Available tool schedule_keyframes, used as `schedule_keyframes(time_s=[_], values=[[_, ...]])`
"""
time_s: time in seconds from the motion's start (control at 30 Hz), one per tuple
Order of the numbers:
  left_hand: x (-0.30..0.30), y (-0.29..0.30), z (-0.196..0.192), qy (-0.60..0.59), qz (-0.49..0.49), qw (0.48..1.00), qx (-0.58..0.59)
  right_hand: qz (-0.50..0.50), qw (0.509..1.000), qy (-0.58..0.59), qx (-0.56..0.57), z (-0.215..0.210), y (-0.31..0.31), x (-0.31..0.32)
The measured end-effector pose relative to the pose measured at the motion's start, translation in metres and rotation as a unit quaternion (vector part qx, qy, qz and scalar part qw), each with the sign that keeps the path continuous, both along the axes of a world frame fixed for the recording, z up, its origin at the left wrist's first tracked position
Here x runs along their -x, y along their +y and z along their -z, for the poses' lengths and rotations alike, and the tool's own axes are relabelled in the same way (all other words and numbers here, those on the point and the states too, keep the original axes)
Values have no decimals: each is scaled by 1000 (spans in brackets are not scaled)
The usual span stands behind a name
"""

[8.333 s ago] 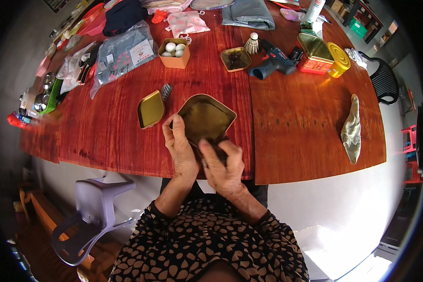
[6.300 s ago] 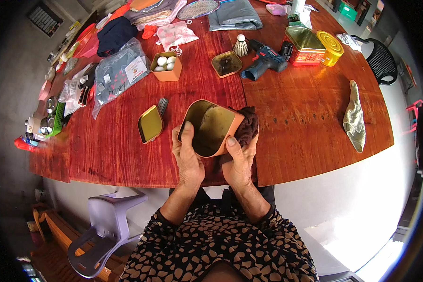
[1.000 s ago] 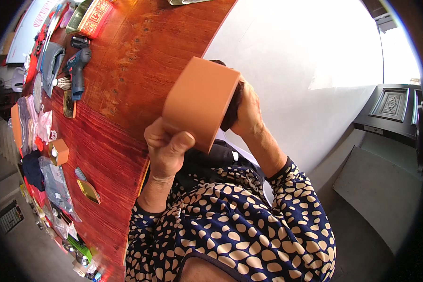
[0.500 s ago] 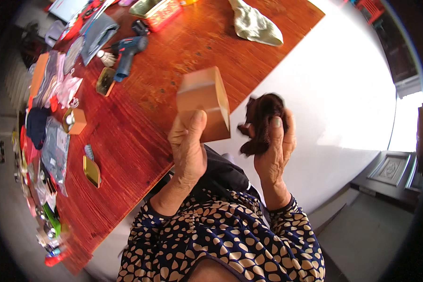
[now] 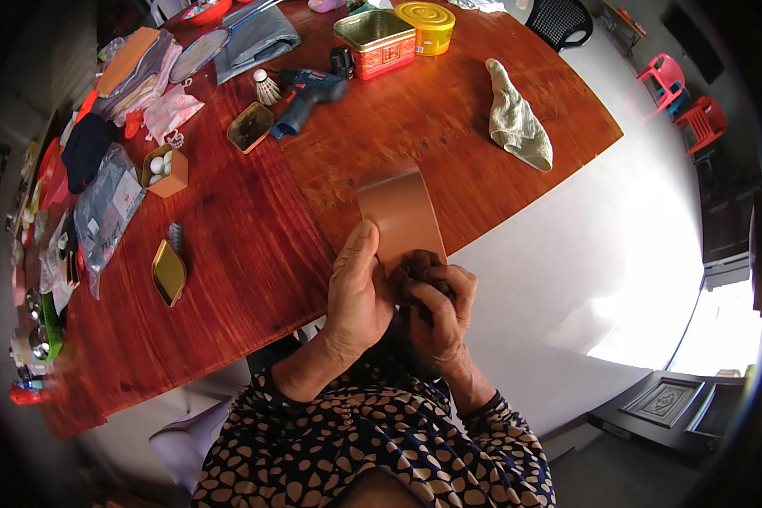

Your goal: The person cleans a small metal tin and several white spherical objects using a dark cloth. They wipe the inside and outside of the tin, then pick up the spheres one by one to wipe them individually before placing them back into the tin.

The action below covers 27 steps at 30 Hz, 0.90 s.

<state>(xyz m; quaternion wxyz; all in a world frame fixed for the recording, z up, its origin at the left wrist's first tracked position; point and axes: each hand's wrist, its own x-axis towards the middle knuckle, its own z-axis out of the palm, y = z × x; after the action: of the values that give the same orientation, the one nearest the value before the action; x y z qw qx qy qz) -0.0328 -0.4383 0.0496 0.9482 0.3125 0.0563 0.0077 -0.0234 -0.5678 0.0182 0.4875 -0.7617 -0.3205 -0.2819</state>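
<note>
Brown cloth [image 5: 415, 274], earlier apart, is touching the near end of the orange tin [image 5: 405, 218], right hand [image 5: 445, 311] bunching it, left hand [image 5: 357, 292] gripping the tin's left.

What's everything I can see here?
box: 1, orange, centre
cloth: 1, brown, against box
table: 1, red, centre
second box: 1, orange, left, white balls inside
lid: 1, gold, left
tray: 1, brown, central
shuttlecock: 1, white, beyond tray
drill: 1, blue, central
tin: 1, red, far
tub: 1, yellow, beside tin
rag: 1, pale, table right
racket: 1, pale, far left
red chairs: 2, red, right
fabrics: several, mixed, far left
left fingers: 1 set, bare, on box
right fingers: 1 set, bare, on cloth
</note>
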Motion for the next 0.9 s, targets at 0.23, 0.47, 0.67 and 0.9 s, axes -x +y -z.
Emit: schedule_keyframes(time_s=[0.23, 0.47, 0.67, 0.9], values=[[4, 11, 2, 36, -19, 993, 108, -7, 941, 228, -249, -5, 2, -2], [8, 15, 16, 78, -49, 983, 157, -51, 963, 187, -188, 5, 38, -11], [11, 26, 26, 31, -67, 972, 221, -76, 814, 402, -413, 4, 46, -49], [8, 30, 34, 23, -29, 964, 263, -206, 697, 494, -477, 1, 35, -50]])
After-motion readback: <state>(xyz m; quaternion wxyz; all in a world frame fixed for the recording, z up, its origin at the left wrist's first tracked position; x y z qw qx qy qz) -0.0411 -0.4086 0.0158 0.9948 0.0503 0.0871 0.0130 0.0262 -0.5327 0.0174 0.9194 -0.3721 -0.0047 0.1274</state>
